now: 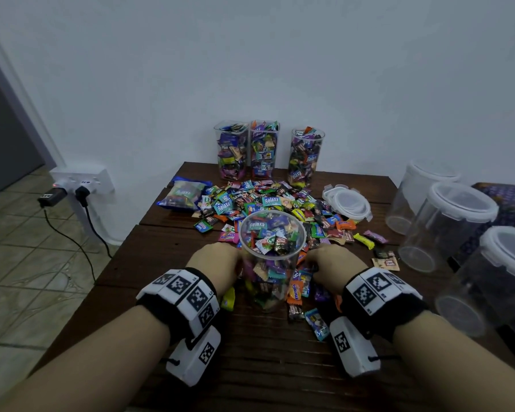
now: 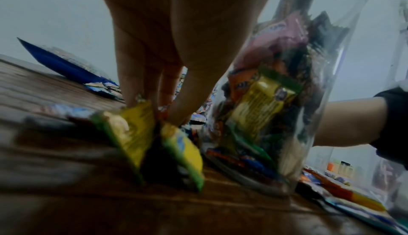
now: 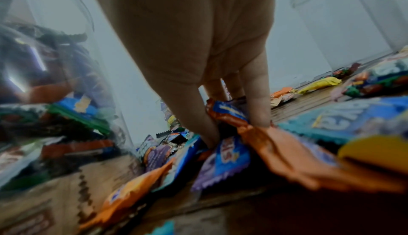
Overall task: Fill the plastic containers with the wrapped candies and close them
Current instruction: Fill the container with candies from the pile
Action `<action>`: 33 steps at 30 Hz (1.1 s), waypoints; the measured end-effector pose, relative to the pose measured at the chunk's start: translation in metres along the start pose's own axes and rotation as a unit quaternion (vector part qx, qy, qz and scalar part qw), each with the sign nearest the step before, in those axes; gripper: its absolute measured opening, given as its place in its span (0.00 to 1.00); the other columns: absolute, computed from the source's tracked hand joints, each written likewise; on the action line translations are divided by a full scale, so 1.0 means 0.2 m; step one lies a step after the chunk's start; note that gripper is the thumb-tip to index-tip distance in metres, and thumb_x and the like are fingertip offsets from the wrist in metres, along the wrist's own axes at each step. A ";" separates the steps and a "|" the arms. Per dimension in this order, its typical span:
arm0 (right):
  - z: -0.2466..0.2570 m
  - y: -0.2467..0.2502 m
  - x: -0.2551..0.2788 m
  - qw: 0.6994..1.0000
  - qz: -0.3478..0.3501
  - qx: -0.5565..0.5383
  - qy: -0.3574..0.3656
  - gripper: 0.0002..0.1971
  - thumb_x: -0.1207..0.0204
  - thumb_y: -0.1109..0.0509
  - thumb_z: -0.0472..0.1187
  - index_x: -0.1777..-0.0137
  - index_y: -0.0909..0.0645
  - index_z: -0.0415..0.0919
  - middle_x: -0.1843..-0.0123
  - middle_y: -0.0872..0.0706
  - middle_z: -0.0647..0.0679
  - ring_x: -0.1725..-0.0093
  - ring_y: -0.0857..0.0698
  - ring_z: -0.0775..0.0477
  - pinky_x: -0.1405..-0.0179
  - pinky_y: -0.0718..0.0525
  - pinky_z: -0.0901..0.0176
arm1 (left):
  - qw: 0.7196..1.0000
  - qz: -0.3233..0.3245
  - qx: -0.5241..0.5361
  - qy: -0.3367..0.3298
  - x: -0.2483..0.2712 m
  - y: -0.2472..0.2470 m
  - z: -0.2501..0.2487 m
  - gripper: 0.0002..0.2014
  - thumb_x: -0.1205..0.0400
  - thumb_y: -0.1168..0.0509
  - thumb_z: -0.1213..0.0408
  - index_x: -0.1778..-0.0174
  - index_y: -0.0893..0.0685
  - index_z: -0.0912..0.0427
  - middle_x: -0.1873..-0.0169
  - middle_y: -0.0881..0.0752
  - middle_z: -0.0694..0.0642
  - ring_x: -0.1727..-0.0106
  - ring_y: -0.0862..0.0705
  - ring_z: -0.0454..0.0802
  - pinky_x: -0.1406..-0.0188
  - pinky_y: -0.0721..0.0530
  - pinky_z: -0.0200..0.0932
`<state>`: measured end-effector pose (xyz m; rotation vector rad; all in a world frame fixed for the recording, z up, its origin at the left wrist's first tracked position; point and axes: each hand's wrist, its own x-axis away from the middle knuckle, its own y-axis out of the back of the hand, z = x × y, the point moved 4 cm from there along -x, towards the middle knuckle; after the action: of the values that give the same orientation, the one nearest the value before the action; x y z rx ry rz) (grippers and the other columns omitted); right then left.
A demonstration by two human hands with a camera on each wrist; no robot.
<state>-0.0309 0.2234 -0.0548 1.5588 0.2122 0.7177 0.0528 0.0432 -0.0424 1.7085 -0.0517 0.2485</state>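
Note:
A clear round container point(image 1: 272, 257), without a lid and filled nearly to the rim with wrapped candies, stands mid-table on the dark wooden table point(image 1: 250, 352). My left hand point(image 1: 220, 258) is down on the table just left of it. In the left wrist view, the left hand point(image 2: 159, 111) pinches yellow-green wrapped candies point(image 2: 134, 130) beside the container point(image 2: 276, 99). My right hand point(image 1: 330, 263) is down on the right side. There my right hand point(image 3: 234, 125) has thumb and fingers closed round an orange and blue candy point(image 3: 227, 115), with the container point(image 3: 44, 81) to its left.
Loose candies point(image 1: 268, 200) lie heaped behind the container. Three filled lidless containers point(image 1: 263, 150) stand at the back by the wall. Stacked white lids point(image 1: 347, 203) lie at right. Empty lidded tubs point(image 1: 446, 227) crowd the right edge. A blue candy bag point(image 1: 182, 196) lies at back left.

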 end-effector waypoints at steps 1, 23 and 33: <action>0.00 0.00 0.00 1.000 -0.006 -0.001 0.001 0.14 0.21 0.35 0.39 0.37 0.21 0.44 0.35 0.23 0.43 0.37 0.21 0.41 0.42 0.22 0.54 | 1.000 -0.003 0.000 -0.002 0.00 0.01 0.00 0.06 0.17 0.40 0.63 0.55 0.19 0.47 0.47 0.16 0.57 0.44 0.17 0.58 0.46 0.18 0.51; -0.08 0.30 0.16 0.953 -0.203 -0.221 -0.027 0.08 0.27 0.34 0.30 0.61 0.22 0.45 0.59 0.20 0.49 0.54 0.20 0.47 0.59 0.27 0.62 | 0.920 -0.259 0.292 0.023 0.11 0.33 0.12 0.07 0.24 0.30 0.68 0.63 0.16 0.50 0.65 0.17 0.43 0.60 0.19 0.44 0.62 0.25 0.37; 0.19 0.60 0.37 0.886 -0.336 -0.292 0.129 0.10 0.30 0.33 0.29 0.60 0.18 0.46 0.63 0.20 0.55 0.58 0.21 0.49 0.59 0.26 0.61 | 0.858 -0.322 0.396 -0.060 0.20 0.49 0.00 0.08 0.25 0.27 0.68 0.65 0.16 0.49 0.65 0.17 0.42 0.66 0.19 0.40 0.60 0.23 0.37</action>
<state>0.0140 0.2140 0.0830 0.7251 0.6372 0.3711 0.0750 0.0317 0.0598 2.4407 0.6047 -0.4029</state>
